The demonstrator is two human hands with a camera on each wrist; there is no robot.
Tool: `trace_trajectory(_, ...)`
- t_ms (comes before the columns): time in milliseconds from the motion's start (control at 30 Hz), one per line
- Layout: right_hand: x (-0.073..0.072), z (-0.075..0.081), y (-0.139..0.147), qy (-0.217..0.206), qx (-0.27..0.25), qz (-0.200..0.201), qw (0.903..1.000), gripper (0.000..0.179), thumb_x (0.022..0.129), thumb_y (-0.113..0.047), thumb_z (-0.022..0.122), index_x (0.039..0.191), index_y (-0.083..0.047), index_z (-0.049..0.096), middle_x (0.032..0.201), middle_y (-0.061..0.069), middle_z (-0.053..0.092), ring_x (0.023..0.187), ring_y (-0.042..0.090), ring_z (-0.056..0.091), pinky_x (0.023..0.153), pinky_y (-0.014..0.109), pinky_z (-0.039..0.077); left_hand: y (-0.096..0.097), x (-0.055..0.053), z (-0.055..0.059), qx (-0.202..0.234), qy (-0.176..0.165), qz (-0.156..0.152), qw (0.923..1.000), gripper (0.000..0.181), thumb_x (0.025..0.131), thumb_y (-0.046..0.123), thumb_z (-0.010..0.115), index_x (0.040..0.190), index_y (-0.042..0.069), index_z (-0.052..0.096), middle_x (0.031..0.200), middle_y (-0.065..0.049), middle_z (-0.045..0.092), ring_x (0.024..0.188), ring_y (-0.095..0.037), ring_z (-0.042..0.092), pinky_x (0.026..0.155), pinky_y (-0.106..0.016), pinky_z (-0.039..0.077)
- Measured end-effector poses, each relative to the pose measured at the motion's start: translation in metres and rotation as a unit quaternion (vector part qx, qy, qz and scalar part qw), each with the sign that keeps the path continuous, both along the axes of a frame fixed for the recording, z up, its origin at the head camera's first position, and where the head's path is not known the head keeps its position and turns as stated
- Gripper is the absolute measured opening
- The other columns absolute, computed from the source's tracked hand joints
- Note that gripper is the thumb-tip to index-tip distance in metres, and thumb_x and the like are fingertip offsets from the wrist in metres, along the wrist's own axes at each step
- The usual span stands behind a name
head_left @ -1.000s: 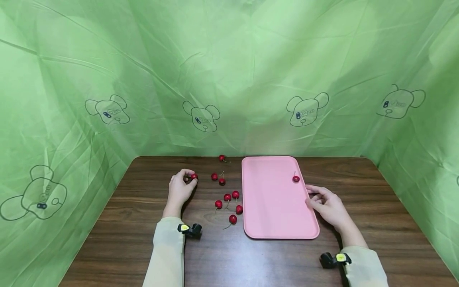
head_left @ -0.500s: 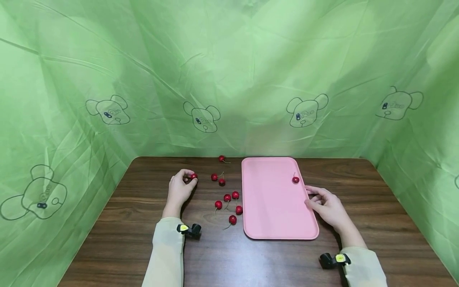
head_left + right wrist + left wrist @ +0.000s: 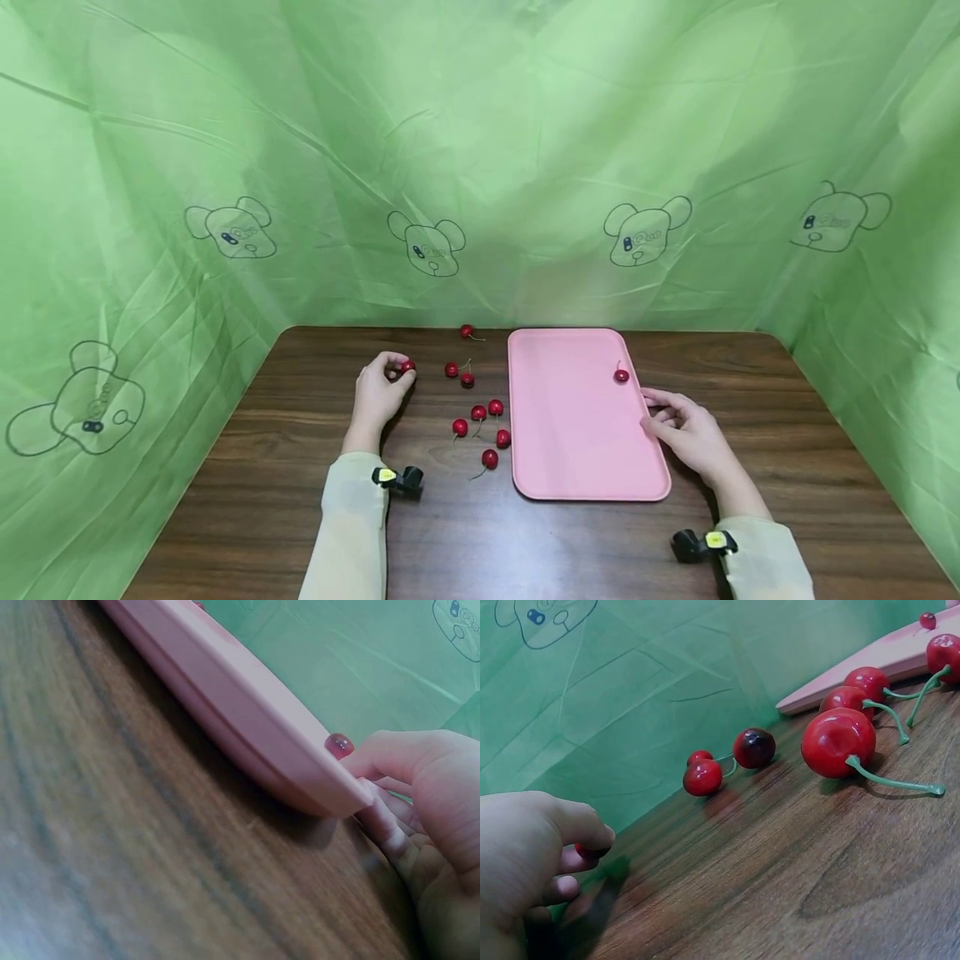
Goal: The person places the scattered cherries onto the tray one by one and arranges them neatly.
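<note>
At the left of the table in the head view, my left hand (image 3: pixel 381 392) pinches a red cherry (image 3: pixel 407 366) between thumb and fingers. The left wrist view shows only a sliver of that cherry (image 3: pixel 591 851) between the fingers. My right hand (image 3: pixel 688 433) holds the right edge of a pink tray (image 3: pixel 585 442). In the right wrist view its thumb (image 3: pixel 379 754) lies over the tray rim, with the other fingers lower, by the outer side. One cherry with a stem (image 3: pixel 622 376) lies inside the tray near its right rim.
Several loose cherries with green stems (image 3: pixel 840 742) lie on the wooden table (image 3: pixel 450 533) between my left hand and the tray. One cherry (image 3: pixel 467 332) sits close to the back edge. Green cloth (image 3: pixel 525 167) with printed bear heads hangs behind and at both sides.
</note>
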State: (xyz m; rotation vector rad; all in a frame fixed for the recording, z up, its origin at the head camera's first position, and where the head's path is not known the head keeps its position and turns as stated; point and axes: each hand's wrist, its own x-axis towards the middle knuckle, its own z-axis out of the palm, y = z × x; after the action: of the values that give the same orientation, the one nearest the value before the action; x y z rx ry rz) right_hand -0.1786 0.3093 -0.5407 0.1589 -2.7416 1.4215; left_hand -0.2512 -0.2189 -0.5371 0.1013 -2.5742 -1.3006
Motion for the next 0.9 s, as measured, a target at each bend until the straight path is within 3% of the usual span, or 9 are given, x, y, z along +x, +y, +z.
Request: trace_trajectory(900, 0.0014, 0.0028, -0.0012, -0.008, -0.002, -0.005, 1.0000, 0.051, 0.101, -0.014, 0.080, 0.148, -0.002, 0.065, 0.129, 0.020, 0.070, 0.091, 0.012, 0.066, 0.076, 0.023, 0.055, 0.0033, 0.0011, 0.0011, 0.009, -0.004, 0.006, 0.9999, 0.025, 0.098, 0.017, 0.080, 0.121, 0.009, 0.073, 0.113, -0.011, 0.076, 0.100, -0.029, 0.067, 0.090, -0.042, 0.049)
